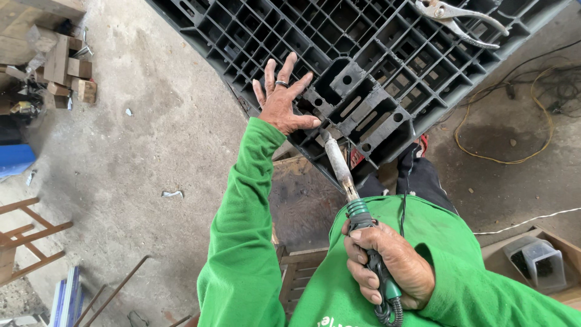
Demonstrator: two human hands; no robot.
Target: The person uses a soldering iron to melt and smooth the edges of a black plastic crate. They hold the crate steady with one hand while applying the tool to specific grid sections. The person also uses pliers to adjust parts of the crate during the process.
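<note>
At about nine o'clock from the person's body, wood offcuts (63,63) lie heaped on the concrete floor (157,139), well apart from the work.

The left hand (281,103) lies flat with its fingers spread on the near edge of a dark plastic pallet (375,66), which fills the twelve o'clock part of the view. It clamps nothing; it presses the pallet down, a ring on one finger. The pallet looks stiff and fairly heavy, a grid of thin ribs around thicker block feet. Its ribs would likely give firm purchase, though their edges may be sharp or brittle where broken.

Just right of that hand, the metal tip of a soldering iron (348,181) touches the pallet at a block foot. The right hand (387,263), at five o'clock near the green-sleeved chest, is closed tight around the tool's dark handle. The iron seems light and rigid; judging by its scorched shaft, it is probably hot toward the tip, so the handle is the only safe place to grip.

At one o'clock, metal pliers (463,21) rest on the pallet. A yellow cable (502,158) loops on the floor at three o'clock, and a small box (535,257) sits at four o'clock.

The exact contact point under the tip is hard to make out, the pallet's far side is cut off, and the tool's cord runs out of frame.
</note>
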